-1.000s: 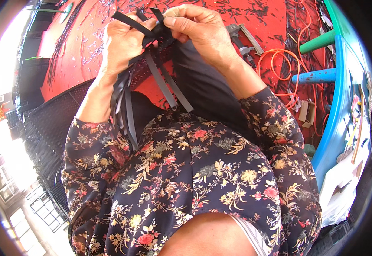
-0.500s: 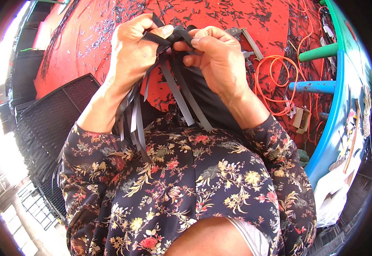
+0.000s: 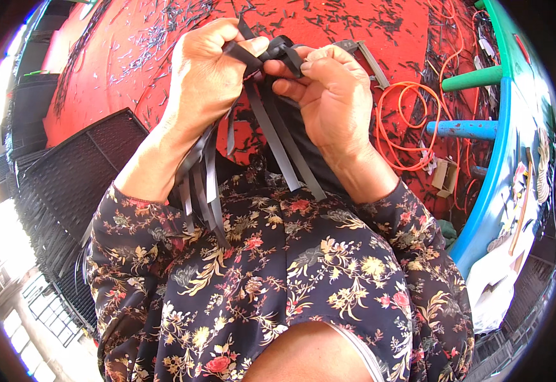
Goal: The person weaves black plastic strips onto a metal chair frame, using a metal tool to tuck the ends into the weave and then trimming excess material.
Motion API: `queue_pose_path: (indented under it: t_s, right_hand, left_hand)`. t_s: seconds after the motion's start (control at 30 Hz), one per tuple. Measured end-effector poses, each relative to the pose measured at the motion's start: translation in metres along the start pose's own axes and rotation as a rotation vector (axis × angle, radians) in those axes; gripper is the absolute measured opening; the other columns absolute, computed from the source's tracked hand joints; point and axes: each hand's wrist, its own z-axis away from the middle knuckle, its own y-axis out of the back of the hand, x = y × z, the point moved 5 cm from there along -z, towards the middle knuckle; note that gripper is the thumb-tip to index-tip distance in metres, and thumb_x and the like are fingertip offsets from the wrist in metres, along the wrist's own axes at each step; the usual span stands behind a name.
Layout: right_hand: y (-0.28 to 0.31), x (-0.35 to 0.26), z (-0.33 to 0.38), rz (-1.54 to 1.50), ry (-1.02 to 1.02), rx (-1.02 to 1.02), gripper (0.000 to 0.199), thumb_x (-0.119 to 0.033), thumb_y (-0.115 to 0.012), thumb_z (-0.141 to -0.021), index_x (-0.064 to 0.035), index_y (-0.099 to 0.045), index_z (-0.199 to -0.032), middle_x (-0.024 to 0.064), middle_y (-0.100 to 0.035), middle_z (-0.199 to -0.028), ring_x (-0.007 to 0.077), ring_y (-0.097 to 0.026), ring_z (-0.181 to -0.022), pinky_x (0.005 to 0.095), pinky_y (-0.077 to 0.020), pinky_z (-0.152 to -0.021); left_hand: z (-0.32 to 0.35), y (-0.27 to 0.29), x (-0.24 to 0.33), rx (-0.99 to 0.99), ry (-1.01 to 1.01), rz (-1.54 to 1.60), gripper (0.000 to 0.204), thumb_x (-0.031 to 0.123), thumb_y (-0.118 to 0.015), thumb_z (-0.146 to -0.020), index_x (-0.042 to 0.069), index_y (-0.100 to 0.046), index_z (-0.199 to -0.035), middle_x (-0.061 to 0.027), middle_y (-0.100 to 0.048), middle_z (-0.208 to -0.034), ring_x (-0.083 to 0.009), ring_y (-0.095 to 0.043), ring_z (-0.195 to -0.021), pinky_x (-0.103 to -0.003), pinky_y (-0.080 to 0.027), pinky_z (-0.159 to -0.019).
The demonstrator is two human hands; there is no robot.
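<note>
Black flat strips [image 3: 271,130] are gathered and looped between my two raised hands. My left hand [image 3: 208,76] is closed round the bundle, with its thumb pressed on a folded strip and one short end sticking up past the fingers. My right hand [image 3: 332,83] pinches a loop of strip [image 3: 292,62] between thumb and fingertips, just right of the knot-like crossing. Long loose tails hang below; several drop beside my left wrist and two slant down toward my floral top. My left palm hides where the strips start.
Black strip scraps [image 3: 380,25] litter the red floor [image 3: 131,70]. A black woven panel [image 3: 84,165] leans at the left. On the right are an orange hose [image 3: 380,127], a nail-gun-like tool [image 3: 370,63], a small open carton [image 3: 445,177] and a blue-and-green table [image 3: 504,159] edge.
Both hands have shifted slightly right, still gripping the strips. The loop by my right fingers now stands out more, and the hanging tails have swung a little right.
</note>
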Motion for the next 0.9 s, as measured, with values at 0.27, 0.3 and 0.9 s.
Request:
queue_pose_path:
  t_s: [0.27,0.3,0.9]
  right_hand:
    - [0.002,-0.005,-0.003,0.139,0.001,0.011,0.008,0.0,-0.05,-0.079,0.0013,-0.049,-0.071,0.0136,-0.06,-0.073,0.0199,-0.064,-0.066,0.0295,-0.0554,-0.056]
    - [0.003,-0.006,-0.004,0.157,0.0,0.012,0.008,0.0,-0.051,-0.079,0.0016,-0.049,-0.071,0.0138,-0.06,-0.073,0.0197,-0.064,-0.066,0.0292,-0.0553,-0.056]
    - [-0.012,-0.02,-0.028,0.894,0.257,-0.101,0.022,-0.017,-0.069,-0.077,0.002,-0.058,-0.073,0.0064,-0.062,-0.064,0.0097,-0.057,-0.051,0.0242,-0.0452,-0.046]
  left_hand:
    - [-0.003,-0.005,-0.01,-0.003,0.008,0.027,0.026,0.015,-0.067,-0.077,0.002,-0.05,-0.061,-0.0044,-0.042,-0.05,-0.0099,-0.038,-0.047,-0.028,-0.033,-0.044]
    - [-0.004,-0.006,-0.013,-0.004,0.018,0.034,0.026,0.015,-0.067,-0.077,0.002,-0.05,-0.061,-0.0047,-0.042,-0.05,-0.0101,-0.038,-0.047,-0.028,-0.033,-0.044]
    - [-0.003,-0.004,-0.013,0.012,0.009,0.084,0.025,0.014,-0.066,-0.075,0.0,-0.05,-0.062,-0.0079,-0.04,-0.05,-0.0132,-0.037,-0.045,-0.03,-0.032,-0.044]
